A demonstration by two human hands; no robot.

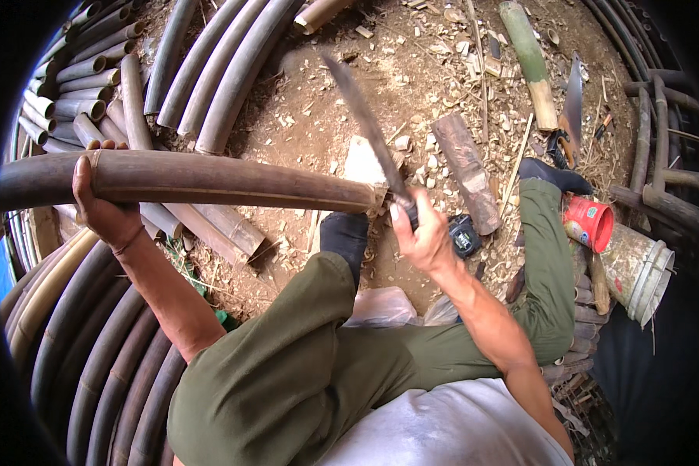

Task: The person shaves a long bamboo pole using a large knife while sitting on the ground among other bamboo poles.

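A thick brown bamboo pole (241, 179) lies across the left half of the view, nearly level. My left hand (107, 210) is wrapped round it toward its far left part, holding it from below. The pole's cut right end sits just above my dark-socked foot (343, 239), next to a pale wood piece (361, 161). In my right hand (429, 239) is the handle of a machete (367, 128). Its blade tilts up and to the left, slightly blurred, beside the pole's end; whether the two touch I cannot tell.
Wood chips cover the dirt floor. A rough wood block (467, 175), a black tape measure (464, 236), a green bamboo piece (526, 62) and a handsaw (573, 109) lie ahead. A red can (590, 224) and a dirty bucket (633, 268) stand right. Bamboo poles (105, 361) are stacked left.
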